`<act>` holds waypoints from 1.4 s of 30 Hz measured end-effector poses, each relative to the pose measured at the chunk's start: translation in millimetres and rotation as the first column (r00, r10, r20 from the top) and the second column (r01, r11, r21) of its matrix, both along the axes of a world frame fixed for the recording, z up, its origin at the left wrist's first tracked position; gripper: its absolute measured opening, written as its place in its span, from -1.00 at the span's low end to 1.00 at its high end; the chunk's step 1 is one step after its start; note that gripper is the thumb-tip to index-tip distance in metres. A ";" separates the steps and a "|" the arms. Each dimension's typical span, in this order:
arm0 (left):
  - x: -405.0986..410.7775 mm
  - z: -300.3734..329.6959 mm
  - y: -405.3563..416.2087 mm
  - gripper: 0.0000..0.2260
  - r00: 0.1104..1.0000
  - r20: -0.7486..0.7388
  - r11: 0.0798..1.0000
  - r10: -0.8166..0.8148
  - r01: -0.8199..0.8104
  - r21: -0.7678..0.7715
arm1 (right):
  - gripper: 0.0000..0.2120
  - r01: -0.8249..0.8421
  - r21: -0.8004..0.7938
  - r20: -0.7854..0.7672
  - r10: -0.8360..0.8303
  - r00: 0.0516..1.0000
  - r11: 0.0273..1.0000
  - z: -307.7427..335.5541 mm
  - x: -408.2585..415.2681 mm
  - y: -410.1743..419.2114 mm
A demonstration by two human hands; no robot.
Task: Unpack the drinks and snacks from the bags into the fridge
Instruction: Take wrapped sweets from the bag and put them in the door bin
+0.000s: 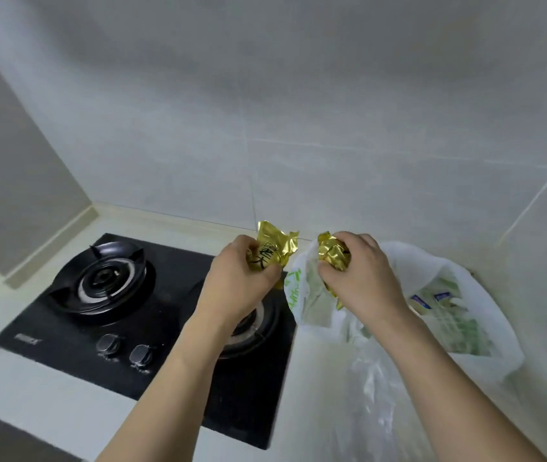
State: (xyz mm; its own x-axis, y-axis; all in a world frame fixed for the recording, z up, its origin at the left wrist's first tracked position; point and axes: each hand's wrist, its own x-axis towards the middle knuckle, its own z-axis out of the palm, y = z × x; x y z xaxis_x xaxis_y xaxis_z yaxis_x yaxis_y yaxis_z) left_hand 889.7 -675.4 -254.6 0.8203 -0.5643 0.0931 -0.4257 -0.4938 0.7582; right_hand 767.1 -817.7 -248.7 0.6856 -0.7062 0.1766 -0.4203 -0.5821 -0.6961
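My left hand (237, 288) grips a gold foil snack packet (273, 250) with black characters, held above the right burner of the stove. A second gold foil snack packet (333, 253) is gripped by my right hand (365, 278), just over the mouth of a white plastic bag (485, 345) with green print. The bag lies on the counter to the right of the stove, and more packets with blue labels (430, 300) show through its side. The fridge is out of view.
A black two-burner gas stove (65, 331) with two knobs (125, 350) is set into the pale counter (49, 398) at left. Tiled walls close the back and both sides. A clear crumpled plastic bag (368, 395) lies in front of the white one.
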 end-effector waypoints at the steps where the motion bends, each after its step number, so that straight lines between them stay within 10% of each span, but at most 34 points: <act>1: 3.9 2.5 10.2 -0.71 1.000 0.000 1.000 0.021 -0.021 -0.007 | -0.62 -0.018 -0.001 0.009 0.018 1.000 1.000 2.5 7.3 8.9; 24: 94.5 31.4 295.9 -0.69 0.883 0.012 0.880 0.469 -0.466 -0.088 | -0.58 -0.410 -0.065 0.074 0.415 0.907 0.910 24.4 169.5 258.9; 42: 89.6 37.4 427.2 -0.68 0.644 -0.024 0.638 0.765 -0.761 -0.115 | -0.59 -0.750 -0.037 0.065 0.750 0.658 0.660 35.8 241.9 385.2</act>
State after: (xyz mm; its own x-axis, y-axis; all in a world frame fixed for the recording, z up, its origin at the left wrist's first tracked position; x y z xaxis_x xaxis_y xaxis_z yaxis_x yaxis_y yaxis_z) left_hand 979.3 -248.2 -217.2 0.9512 0.2758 0.1380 0.0464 -0.5703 0.8201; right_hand 1009.0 -432.6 -212.9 0.9681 0.0439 0.2469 0.2094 -0.6831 -0.6997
